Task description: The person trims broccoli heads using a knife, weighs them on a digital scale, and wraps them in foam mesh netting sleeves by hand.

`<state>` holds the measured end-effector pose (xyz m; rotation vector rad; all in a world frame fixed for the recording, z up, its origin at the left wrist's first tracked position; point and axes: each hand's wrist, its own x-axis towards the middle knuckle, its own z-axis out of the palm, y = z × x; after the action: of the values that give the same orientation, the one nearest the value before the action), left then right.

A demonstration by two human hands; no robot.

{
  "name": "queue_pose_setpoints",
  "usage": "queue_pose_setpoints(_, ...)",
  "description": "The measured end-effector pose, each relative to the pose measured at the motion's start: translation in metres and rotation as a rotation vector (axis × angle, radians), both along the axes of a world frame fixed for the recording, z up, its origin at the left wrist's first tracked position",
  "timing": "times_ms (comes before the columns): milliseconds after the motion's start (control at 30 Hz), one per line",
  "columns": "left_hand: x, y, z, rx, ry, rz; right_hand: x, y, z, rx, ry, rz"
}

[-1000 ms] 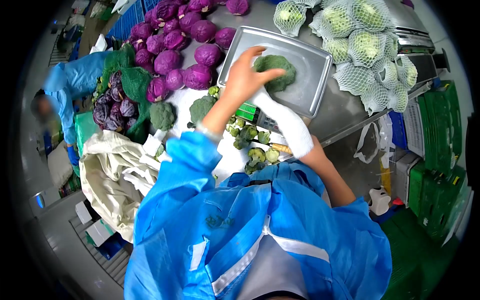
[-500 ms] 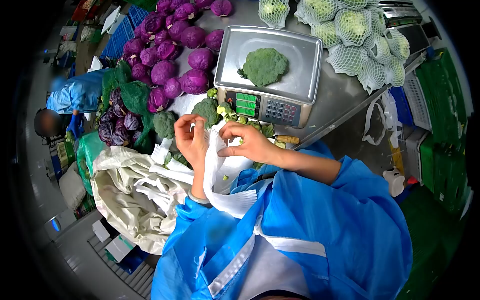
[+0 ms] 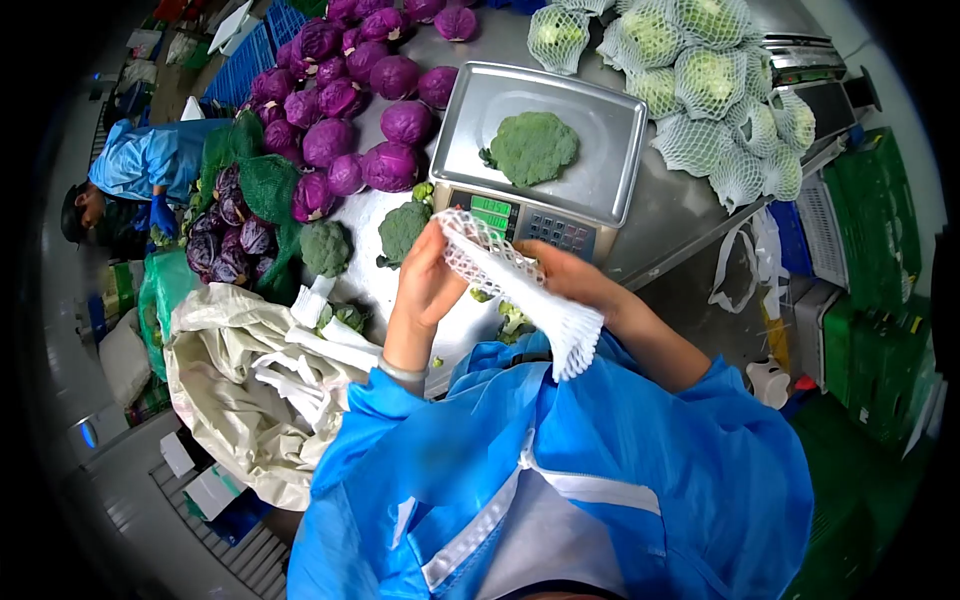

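A white foam net sleeve (image 3: 520, 285) is stretched between my two hands, its upper end spread into open mesh. My left hand (image 3: 428, 278) grips the left edge of that mesh. Partly behind the sleeve, my right hand (image 3: 568, 275) holds its other side. Just beyond my hands stands a digital scale (image 3: 560, 228) with a lit green display. On its metal tray (image 3: 610, 150) lies a broccoli head (image 3: 535, 148). Two more broccoli heads rest left of the scale, one nearer (image 3: 403, 232) and one farther left (image 3: 325, 248).
Purple cabbages (image 3: 330, 142) are piled at the upper left, net-wrapped vegetables (image 3: 710, 75) at the upper right. A cream sack (image 3: 225, 380) sits at lower left, green crates (image 3: 875, 230) at right. A co-worker in blue (image 3: 150, 160) is at far left.
One second ago my left hand was over the broccoli on the tray. Both hands are now together below the scale, and the sleeve's upper end has been spread open since half a second ago.
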<state>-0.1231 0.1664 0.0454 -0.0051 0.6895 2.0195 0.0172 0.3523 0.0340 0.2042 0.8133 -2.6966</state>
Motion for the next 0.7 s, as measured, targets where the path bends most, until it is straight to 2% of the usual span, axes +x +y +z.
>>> queue_pose_setpoints(33, -0.005, 0.01, 0.001, -0.022, 0.034, -0.049, -0.001, 0.003, -0.005, 0.382, -0.016, 0.058)
queue_pose_setpoints(67, -0.008, 0.022, 0.006, -0.043, 0.07, -0.097, 0.005, 0.011, -0.019, 0.6, 0.087, 0.004)
queue_pose_setpoints(100, -0.006, 0.039, 0.022, -0.055, 0.139, -0.119, 0.002, 0.021, -0.029, 0.863, 0.024, -0.088)
queue_pose_setpoints(133, -0.011, 0.053, 0.032, -0.172, 0.341, -0.215, -0.005, 0.033, -0.038, 1.121, -0.042, -0.186)
queue_pose_setpoints(200, -0.033, 0.078, 0.021, -0.608, 1.071, -0.206, -0.02, 0.057, -0.039, 0.927, -0.383, -0.476)
queue_pose_setpoints(233, -0.037, 0.091, 0.022, -0.959, 1.337, -0.097, -0.03, 0.069, -0.048, 1.053, -0.335, -0.579)
queue_pose_setpoints(267, -0.051, 0.1, 0.001, -1.023, 1.496, 0.113, -0.042, 0.079, -0.064, 1.177, -0.284, -0.684)
queue_pose_setpoints(300, -0.06, 0.108, -0.01, -1.13, 1.514, 0.172, -0.052, 0.091, -0.073, 1.301, -0.231, -0.791)
queue_pose_setpoints(333, -0.07, 0.117, -0.021, -1.232, 1.529, 0.234, -0.066, 0.096, -0.063, 1.28, -0.348, -0.765)
queue_pose_setpoints(433, -0.109, 0.132, -0.09, -1.335, 1.147, -0.138, -0.093, 0.107, -0.129, 1.373, -0.217, -0.794)
queue_pose_setpoints(467, -0.12, 0.133, -0.102, -1.422, 1.141, -0.22, -0.101, 0.107, -0.138, 1.452, -0.129, -0.791)
queue_pose_setpoints(500, -0.118, 0.131, -0.096, -1.247, 0.884, -0.125, -0.102, 0.103, -0.076, 1.265, -0.311, -0.726)
queue_pose_setpoints(533, -0.11, 0.121, -0.09, -1.066, 0.628, -0.041, -0.098, 0.101, -0.044, 1.313, -0.319, -0.687)
queue_pose_setpoints(567, -0.114, 0.108, -0.103, -0.969, 0.424, -0.07, -0.091, 0.09, -0.028, 1.232, -0.116, -0.757)
queue_pose_setpoints(600, -0.101, 0.1, -0.098, -0.83, 0.289, -0.07, -0.081, 0.073, 0.017, 1.099, -0.137, -0.722)
queue_pose_setpoints(633, -0.087, 0.091, -0.092, -0.703, 0.147, -0.074, -0.076, 0.063, 0.021, 1.009, -0.069, -0.612)
queue_pose_setpoints(667, -0.057, 0.096, -0.043, -0.532, 0.081, -0.051, -0.069, 0.057, 0.04, 0.993, 0.08, -0.564)
queue_pose_setpoints(700, -0.028, 0.108, 0.016, -0.381, 0.032, -0.117, -0.066, 0.056, 0.052, 0.837, -0.012, -0.375)
